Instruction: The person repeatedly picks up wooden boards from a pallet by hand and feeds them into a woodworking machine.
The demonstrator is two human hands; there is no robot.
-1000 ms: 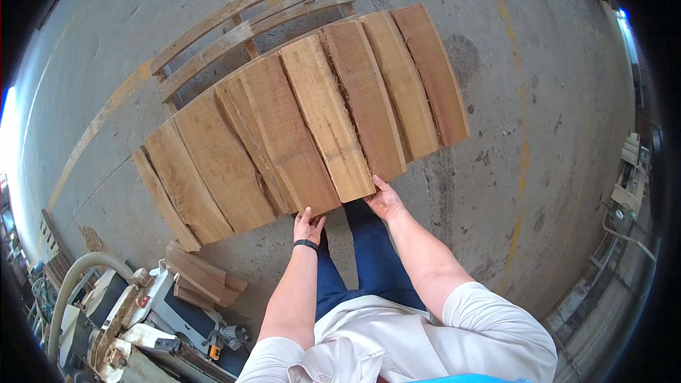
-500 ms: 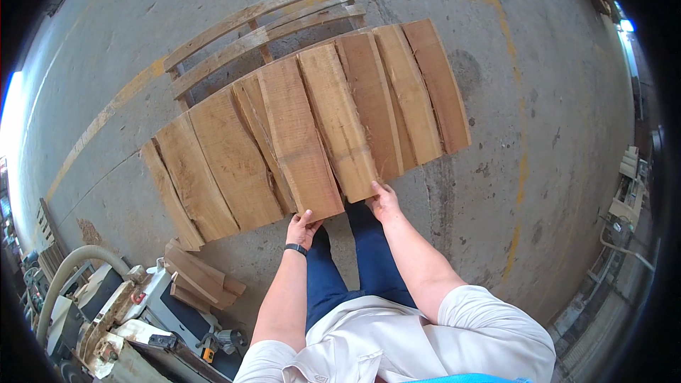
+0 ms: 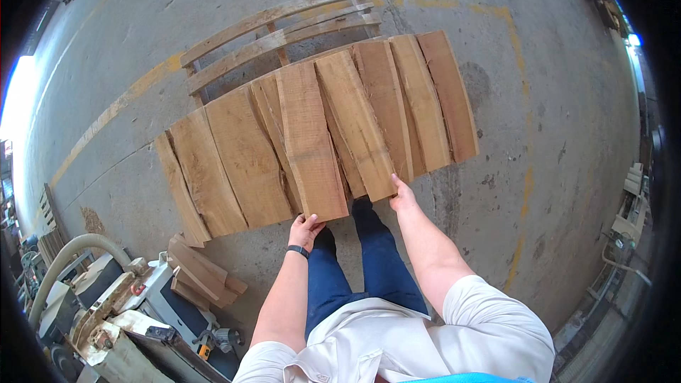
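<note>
A row of rough wooden planks (image 3: 234, 163) lies side by side on a pallet (image 3: 277, 25) on the concrete floor in front of me. Two planks rest on top of the row. My left hand (image 3: 305, 229), with a dark wristband, curls around the near end of the wide top plank (image 3: 308, 142). The near end of the narrower top plank (image 3: 358, 124) beside it is held by my right hand (image 3: 402, 195). Below the hands are my legs in blue trousers (image 3: 355, 269).
Short wood offcuts (image 3: 202, 273) are piled on the floor to my lower left, beside a machine (image 3: 120, 312) with a pale hose (image 3: 64, 255). A worn yellow line (image 3: 113, 110) crosses the floor at left. More equipment stands at the right rim (image 3: 628, 220).
Both hands stay at the near ends of the two top planks. My right hand has shifted slightly to the right. The planks look almost unmoved.
</note>
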